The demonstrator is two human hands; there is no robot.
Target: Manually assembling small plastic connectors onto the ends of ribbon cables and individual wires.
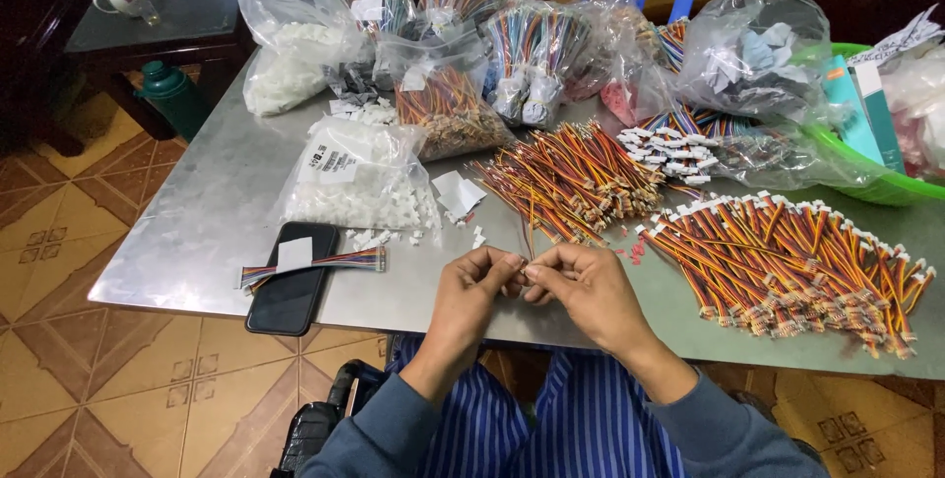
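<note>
We see our left hand [471, 291] and our right hand [581, 286] meet in the middle, just above the near edge of the shiny grey metal desk [197, 232]. Both hands pinch a thin bunch of red, yellow and black wires [528, 242] between thumb and fingers. The grip of each hand is pressed together on it. The fingertips of the two hands touch each other.

The wire bunch is long and thin. It runs from our fingers up and away from us, toward the loose heap of same-coloured wires [571, 183] on the desk. Its near end sits right between the two hands, so neither hand is nearer. We cannot tell if a small white plug is on that end, as the fingers hide it.

To the right lies a big neat row of wires with white plug ends [797, 261]. To the left lie a clear bag of small white plastic plugs [359, 178] and a black phone [291, 281] with a rainbow wire strip [325, 263] on top. More clear bags of wires [532, 45] sit at the back
</note>
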